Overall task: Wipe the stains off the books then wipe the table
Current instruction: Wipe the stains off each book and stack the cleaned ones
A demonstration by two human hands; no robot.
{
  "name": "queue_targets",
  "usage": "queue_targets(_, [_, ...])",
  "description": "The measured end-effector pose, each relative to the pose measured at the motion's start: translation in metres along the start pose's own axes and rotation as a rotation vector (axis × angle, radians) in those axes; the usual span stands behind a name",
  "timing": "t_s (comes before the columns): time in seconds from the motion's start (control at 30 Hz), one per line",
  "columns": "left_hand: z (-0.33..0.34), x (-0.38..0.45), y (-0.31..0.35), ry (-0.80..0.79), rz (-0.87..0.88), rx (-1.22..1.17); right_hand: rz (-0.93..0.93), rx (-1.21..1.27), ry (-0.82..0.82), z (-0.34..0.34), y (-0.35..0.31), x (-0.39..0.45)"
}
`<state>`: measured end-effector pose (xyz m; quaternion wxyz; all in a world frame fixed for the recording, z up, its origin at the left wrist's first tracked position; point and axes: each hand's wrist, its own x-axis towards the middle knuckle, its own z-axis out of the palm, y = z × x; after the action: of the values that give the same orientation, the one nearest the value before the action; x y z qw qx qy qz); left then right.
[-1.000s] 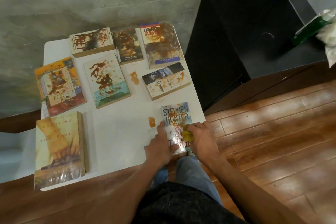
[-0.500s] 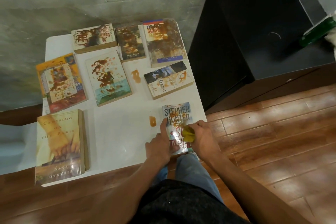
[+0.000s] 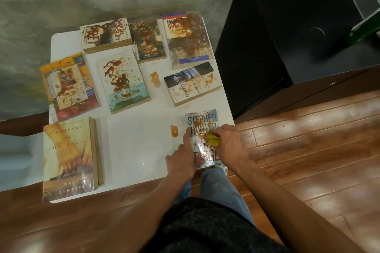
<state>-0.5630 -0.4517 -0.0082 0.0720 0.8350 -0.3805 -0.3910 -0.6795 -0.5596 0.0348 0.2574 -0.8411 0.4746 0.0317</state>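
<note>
A white table [image 3: 131,146] carries several paperbacks, most smeared with brown stains. The Stephen Hunter book [image 3: 202,121] lies at the near right corner. My left hand [image 3: 184,157] rests on its left edge, forefinger stretched along the cover, holding it down. My right hand [image 3: 230,144] grips a crumpled yellow cloth [image 3: 213,139] pressed on the middle of that cover, where a brown smear shows. Brown blots sit on the table itself, one [image 3: 174,130] just left of this book, another [image 3: 155,78] in the middle.
Stained books: Prey [image 3: 106,34], Mark Twain [image 3: 148,41], a large one [image 3: 188,40], Contact [image 3: 192,84], a pale one [image 3: 123,81], an orange one [image 3: 68,86]. Crossing on the Paris [image 3: 68,158] lies near left. A black cabinet [image 3: 298,26] with a green bottle [image 3: 364,28] stands right.
My right hand has slid the yellow cloth up the Stephen Hunter cover, towards the author's name. My left hand stays on the book's left edge.
</note>
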Motion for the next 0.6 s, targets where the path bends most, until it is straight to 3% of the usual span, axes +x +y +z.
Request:
queue_targets(0.43, [0.001,-0.001,-0.002,0.002,0.017,0.060,-0.114,-0.086,-0.105,-0.003,0.005,0.008])
queue_targets(0.6, [-0.004,-0.002,0.002,-0.010,0.015,0.063,-0.036,-0.131,-0.091,-0.002,0.006,0.022])
